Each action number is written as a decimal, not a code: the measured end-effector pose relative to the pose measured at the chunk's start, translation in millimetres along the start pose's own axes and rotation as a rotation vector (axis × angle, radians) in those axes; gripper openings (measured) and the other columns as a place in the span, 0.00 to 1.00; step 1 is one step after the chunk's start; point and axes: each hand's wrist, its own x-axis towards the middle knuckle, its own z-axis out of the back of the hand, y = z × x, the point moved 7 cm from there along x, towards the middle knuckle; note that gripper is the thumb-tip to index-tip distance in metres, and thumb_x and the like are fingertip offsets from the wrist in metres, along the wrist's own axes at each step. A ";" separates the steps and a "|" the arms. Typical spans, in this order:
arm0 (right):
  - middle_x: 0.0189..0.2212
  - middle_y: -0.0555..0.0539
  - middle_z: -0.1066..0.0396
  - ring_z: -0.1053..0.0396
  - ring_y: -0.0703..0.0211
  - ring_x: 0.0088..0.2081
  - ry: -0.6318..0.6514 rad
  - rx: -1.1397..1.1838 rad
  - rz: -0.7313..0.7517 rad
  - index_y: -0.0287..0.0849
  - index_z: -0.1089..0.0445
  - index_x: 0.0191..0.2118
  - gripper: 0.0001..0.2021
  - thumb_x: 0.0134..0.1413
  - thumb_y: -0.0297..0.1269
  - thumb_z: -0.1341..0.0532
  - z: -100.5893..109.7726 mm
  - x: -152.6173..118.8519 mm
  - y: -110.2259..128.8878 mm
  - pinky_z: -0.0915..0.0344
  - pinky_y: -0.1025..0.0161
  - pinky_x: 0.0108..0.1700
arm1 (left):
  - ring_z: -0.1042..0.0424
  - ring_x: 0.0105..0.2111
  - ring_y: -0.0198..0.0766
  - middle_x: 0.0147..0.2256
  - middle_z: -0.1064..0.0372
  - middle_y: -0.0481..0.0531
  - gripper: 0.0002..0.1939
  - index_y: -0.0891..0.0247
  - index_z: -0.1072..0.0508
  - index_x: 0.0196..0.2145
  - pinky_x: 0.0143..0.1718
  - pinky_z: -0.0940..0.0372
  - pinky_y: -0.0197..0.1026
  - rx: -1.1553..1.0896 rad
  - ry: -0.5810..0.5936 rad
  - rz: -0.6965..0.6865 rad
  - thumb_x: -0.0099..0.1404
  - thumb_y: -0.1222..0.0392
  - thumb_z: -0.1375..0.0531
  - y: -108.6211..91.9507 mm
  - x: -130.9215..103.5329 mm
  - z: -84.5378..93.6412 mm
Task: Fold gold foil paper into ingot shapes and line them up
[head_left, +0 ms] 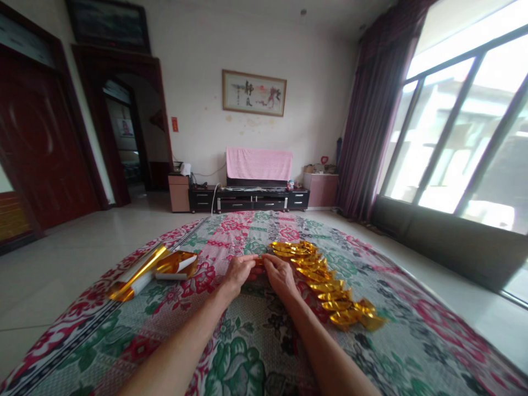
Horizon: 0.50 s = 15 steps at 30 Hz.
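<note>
Close together over the middle of the table, my left hand (241, 272) and my right hand (281, 275) pinch a small piece of gold foil paper (259, 262) between their fingertips. Most of that piece is hidden by the fingers. Just right of my right hand runs a row of several folded gold paper ingots (325, 287), boat-shaped and shiny, overlapping from the far middle toward the near right. To the left of my left hand lie a curled stack of gold foil paper (142, 275) and a smaller curled gold sheet (177, 264) with white backing.
A flowered cloth in red, green and white (239, 363) covers the round table. Beyond it stands a low black cabinet (251, 202) carrying something draped with a pink towel (259, 163). Large windows and a purple curtain (367, 121) are on the right; doorways are on the left.
</note>
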 end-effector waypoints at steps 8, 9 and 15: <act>0.31 0.47 0.25 0.30 0.57 0.33 0.003 -0.010 -0.017 0.41 0.26 0.37 0.16 0.48 0.41 0.47 -0.8 2.5 -6.0 0.35 0.65 0.36 | 0.28 0.25 0.35 0.29 0.25 0.54 0.18 0.69 0.28 0.42 0.23 0.36 0.33 -0.018 0.006 0.010 0.53 0.68 0.46 -1.8 -3.9 -1.9; 0.31 0.47 0.25 0.30 0.58 0.33 0.005 -0.011 -0.020 0.41 0.26 0.37 0.16 0.48 0.41 0.47 -0.9 2.8 -7.1 0.35 0.65 0.35 | 0.28 0.25 0.35 0.29 0.25 0.54 0.17 0.68 0.28 0.42 0.23 0.36 0.33 -0.017 0.008 0.010 0.53 0.68 0.46 -2.1 -4.5 -2.3; 0.31 0.48 0.25 0.30 0.58 0.33 0.027 0.007 -0.028 0.41 0.26 0.36 0.16 0.48 0.40 0.48 -2.1 3.6 -8.0 0.35 0.66 0.35 | 0.28 0.25 0.35 0.30 0.26 0.55 0.18 0.68 0.28 0.43 0.23 0.36 0.33 -0.013 0.012 0.014 0.54 0.69 0.47 -1.9 -4.2 -4.0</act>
